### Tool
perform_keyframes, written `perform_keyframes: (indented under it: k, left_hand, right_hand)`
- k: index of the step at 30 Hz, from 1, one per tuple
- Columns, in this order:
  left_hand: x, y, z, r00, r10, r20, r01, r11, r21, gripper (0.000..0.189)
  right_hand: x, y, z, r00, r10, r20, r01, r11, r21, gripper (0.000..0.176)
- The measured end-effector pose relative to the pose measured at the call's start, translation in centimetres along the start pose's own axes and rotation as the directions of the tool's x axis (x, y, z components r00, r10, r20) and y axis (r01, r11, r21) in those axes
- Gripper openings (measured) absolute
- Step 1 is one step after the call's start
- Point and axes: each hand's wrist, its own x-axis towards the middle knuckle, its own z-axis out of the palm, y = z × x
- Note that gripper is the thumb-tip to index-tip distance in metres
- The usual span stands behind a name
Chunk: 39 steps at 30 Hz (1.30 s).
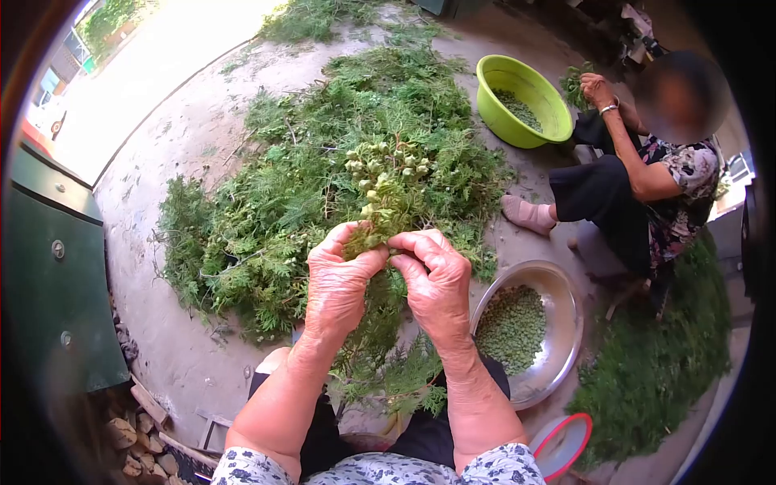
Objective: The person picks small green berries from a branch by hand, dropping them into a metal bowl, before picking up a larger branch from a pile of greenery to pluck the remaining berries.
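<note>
Floor (137, 226) below, sprig (376, 174) between fingers (424, 242).

I count two hands (338, 283) (437, 283) of my own, one leafy sprig (378, 179), one green basin (499, 125), one metal basin (563, 325) and one other person (614, 190).

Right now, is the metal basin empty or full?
Partly filled: small green pieces lie in the metal basin, with bare metal showing beside them.
</note>
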Motion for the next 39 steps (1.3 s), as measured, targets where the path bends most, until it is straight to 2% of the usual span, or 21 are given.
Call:
perform_keyframes:
  k: [8, 9, 10, 12, 14, 16, 18, 20, 22, 23, 25, 26, 27, 28, 30, 32, 33, 39]
  left_hand:
    - [0.2, -0.2, 0.0, 0.998, 0.004, -0.055, -0.002, 0.999, 0.040, 0.019]
    - [0.2, -0.2, -0.1, 0.999, 0.000, -0.040, 0.003, 0.998, 0.066, 0.020]
    - [0.1, -0.1, 0.1, 0.999, 0.013, -0.034, -0.012, 0.999, 0.039, 0.021]
    - [0.1, -0.1, 0.1, 1.000, 0.011, -0.013, -0.011, 1.000, 0.016, 0.022]
    - [-0.1, 0.2, 0.4, 0.999, -0.016, -0.039, 0.017, 1.000, 0.006, 0.023]
    - [-0.4, 0.2, 0.5, 0.999, -0.048, -0.002, 0.048, 0.999, -0.011, 0.022]
    - [-0.3, 0.0, 0.5, 0.999, -0.049, 0.009, 0.049, 0.999, -0.009, 0.019]
    - [-0.5, -0.2, 0.4, 0.997, -0.058, 0.057, 0.056, 0.998, 0.025, 0.016]
    - [-0.6, -0.1, 0.5, 0.995, -0.079, 0.053, 0.076, 0.996, 0.049, 0.015]
    - [-0.6, -0.1, 0.5, 0.992, -0.093, 0.080, 0.086, 0.992, 0.090, 0.014]
    - [-0.7, -0.1, 0.4, 0.985, -0.118, 0.127, 0.103, 0.988, 0.118, 0.013]
    - [-0.7, -0.1, 0.4, 0.985, -0.119, 0.126, 0.104, 0.987, 0.120, 0.013]
    - [-0.8, -0.1, 0.3, 0.980, -0.131, 0.148, 0.111, 0.985, 0.134, 0.015]
    - [-0.8, -0.1, 0.3, 0.975, -0.142, 0.170, 0.118, 0.982, 0.147, 0.016]
    - [-0.7, -0.2, 0.1, 0.974, -0.139, 0.177, 0.103, 0.974, 0.200, 0.016]
    - [-0.6, -0.3, 0.1, 0.974, -0.136, 0.182, 0.088, 0.964, 0.251, 0.016]
    - [-0.7, -0.3, 0.1, 0.970, -0.129, 0.205, 0.073, 0.962, 0.262, 0.017]
    - [-0.8, 0.2, 0.0, 0.956, -0.149, 0.251, 0.050, 0.930, 0.364, 0.021]
  right_hand:
    - [-0.7, 0.4, 1.2, 0.996, 0.037, -0.079, -0.040, 0.998, -0.045, 0.018]
    - [-0.9, 0.4, 1.3, 0.979, 0.190, -0.069, -0.183, 0.978, 0.095, 0.017]
    - [-1.0, 0.4, 1.4, 0.941, 0.337, -0.033, -0.321, 0.919, 0.231, 0.016]
    - [-1.1, 0.5, 1.5, 0.918, 0.397, -0.003, -0.375, 0.870, 0.319, 0.012]
    - [-1.0, 0.3, 1.4, 0.865, 0.498, 0.057, -0.454, 0.729, 0.513, 0.011]
    - [-0.8, 1.1, 1.0, 0.848, 0.512, 0.135, -0.441, 0.541, 0.716, 0.012]
    - [-0.4, 1.8, 0.6, 0.863, 0.497, 0.095, -0.368, 0.487, 0.792, 0.016]
    - [0.2, 1.6, -0.7, 0.857, 0.479, 0.188, -0.375, 0.330, 0.866, 0.019]
    - [0.6, 1.4, -1.1, 0.866, 0.453, 0.211, -0.351, 0.251, 0.902, 0.020]
    - [0.5, 1.4, -1.2, 0.866, 0.454, 0.211, -0.351, 0.251, 0.902, 0.020]
    - [0.3, 1.4, -1.2, 0.889, 0.417, 0.191, -0.406, 0.521, 0.751, 0.023]
    - [0.4, 1.0, -1.3, 0.888, 0.418, 0.191, -0.406, 0.520, 0.751, 0.023]
    - [0.6, 0.3, -1.5, 0.923, 0.363, 0.128, -0.370, 0.746, 0.553, 0.023]
    - [0.7, -0.1, -1.5, 0.953, 0.290, 0.084, -0.302, 0.904, 0.303, 0.023]
    - [0.5, 0.5, -1.2, 0.961, 0.262, 0.086, -0.276, 0.906, 0.321, 0.022]
    - [0.5, 0.9, -1.2, 0.976, 0.184, 0.113, -0.207, 0.947, 0.245, 0.019]
    - [0.5, 0.7, -1.3, 0.958, 0.258, 0.128, -0.284, 0.919, 0.273, 0.018]
    - [0.7, 0.7, -1.7, 0.963, 0.213, 0.167, -0.248, 0.942, 0.225, 0.018]
